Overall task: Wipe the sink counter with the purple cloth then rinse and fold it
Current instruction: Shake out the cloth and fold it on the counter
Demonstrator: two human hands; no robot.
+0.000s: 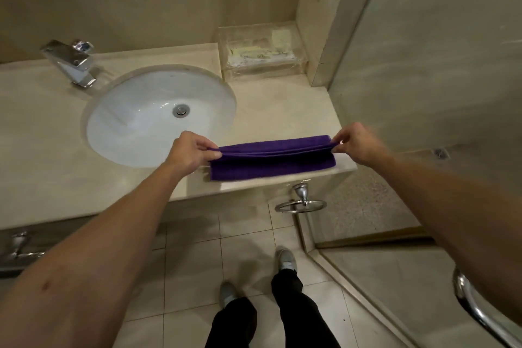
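- Beige floor tiles [195,271] lie nearest us, below the sink counter [48,167], and a chrome towel ring [300,204] hangs under the counter's front edge, just below the purple cloth [272,159].
- We have the cloth on the counter's right end, right of the sink basin [158,113], folded into a long strip whose near edge lies close to the counter's lip.
- Our left hand [192,154] pinches the cloth's left end between thumb and fingers; our right hand [357,144] pinches the right end the same way, so both are closed on the cloth and neither is free.
- We judge the folding to be under way, and the risks are plain: if one pinch lets go of a layer, the stacked edges will splay and the fold will come out crooked.
- Pulling toward us could drag the strip over the lip and drop it to the floor by the towel ring.
- Farther back from the cloth stand the clear acrylic box [261,51] of toiletries and, left behind the basin, the chrome faucet [72,62]; a wide sweep could knock the box.
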